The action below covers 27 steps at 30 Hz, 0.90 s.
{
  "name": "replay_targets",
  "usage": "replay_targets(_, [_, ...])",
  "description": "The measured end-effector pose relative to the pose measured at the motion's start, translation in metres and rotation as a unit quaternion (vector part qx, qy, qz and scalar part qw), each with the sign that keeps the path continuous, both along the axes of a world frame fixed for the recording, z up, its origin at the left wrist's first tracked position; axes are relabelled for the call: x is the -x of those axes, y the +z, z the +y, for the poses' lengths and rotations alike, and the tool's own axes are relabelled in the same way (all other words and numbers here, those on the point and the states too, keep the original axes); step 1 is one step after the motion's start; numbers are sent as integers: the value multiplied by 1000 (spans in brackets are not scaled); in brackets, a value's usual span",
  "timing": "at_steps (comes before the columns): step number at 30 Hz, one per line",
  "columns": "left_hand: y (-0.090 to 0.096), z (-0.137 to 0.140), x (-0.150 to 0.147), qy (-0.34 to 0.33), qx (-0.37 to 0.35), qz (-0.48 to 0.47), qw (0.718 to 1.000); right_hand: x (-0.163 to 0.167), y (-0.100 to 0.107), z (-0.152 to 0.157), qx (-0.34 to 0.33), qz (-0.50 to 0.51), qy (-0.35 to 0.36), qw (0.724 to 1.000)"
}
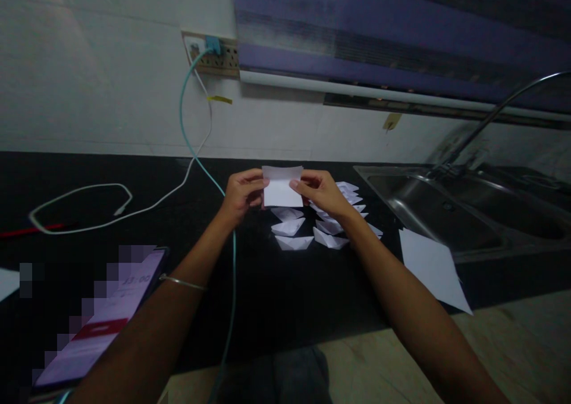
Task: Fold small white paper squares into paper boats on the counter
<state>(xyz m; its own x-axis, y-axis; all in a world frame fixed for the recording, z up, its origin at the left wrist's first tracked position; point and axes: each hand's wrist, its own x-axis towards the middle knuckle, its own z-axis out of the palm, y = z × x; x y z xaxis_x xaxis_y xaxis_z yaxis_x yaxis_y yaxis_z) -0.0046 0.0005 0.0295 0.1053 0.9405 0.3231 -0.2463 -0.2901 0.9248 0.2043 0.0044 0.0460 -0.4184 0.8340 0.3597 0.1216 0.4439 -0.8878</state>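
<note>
Pinching the white paper point(282, 192) between left hand point(244, 193) and right hand point(320, 191), we hold it over the counter point(285, 297), near the folded paper boats point(294, 243); we judge folding underway, the next move needing an even crease.

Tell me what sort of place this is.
Probably a kitchen: a metal sink with a curved tap is set into a long dark counter.

Matt paper sheet point(282, 194), paper boats point(294, 243), smooth countertop point(307, 303), shiny metal sink point(417, 204)
</note>
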Motion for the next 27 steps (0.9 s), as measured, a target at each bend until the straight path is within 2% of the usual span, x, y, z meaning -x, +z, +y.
replay_targets(3, [4, -3, -1, 15, -5, -16, 1000, 2, 0, 0, 21, 54, 7, 998])
replay_targets(5, [4, -4, -2, 17, -8, -28, 999, 3, -3, 3, 34, 86, -13, 996])
replay_targets(8, [2, -2, -1, -13, -4, -46, 999, 3, -8, 9, 40, 109, -48, 992])
replay_targets(12, [-2, 1, -1, -41, -11, -46, 998, 4, -12, 13, 36, 113, -70, 990])
replay_targets(17, [2, -3, 0, 25, -26, -6, 999, 5, -7, 5, 37, 110, -36, 993])
replay_targets(20, [4, -5, 1, 48, -45, 15, 998, 6, -6, 2, 31, 99, -40, 994])
replay_targets(24, [7, -7, 2, 30, -71, -19, 997, 6, -8, 3, 12, 91, -44, 995])
replay_targets(27, [10, -8, 0, -4, -50, -28, 998, 6, -10, 6, -13, 98, -64, 993])
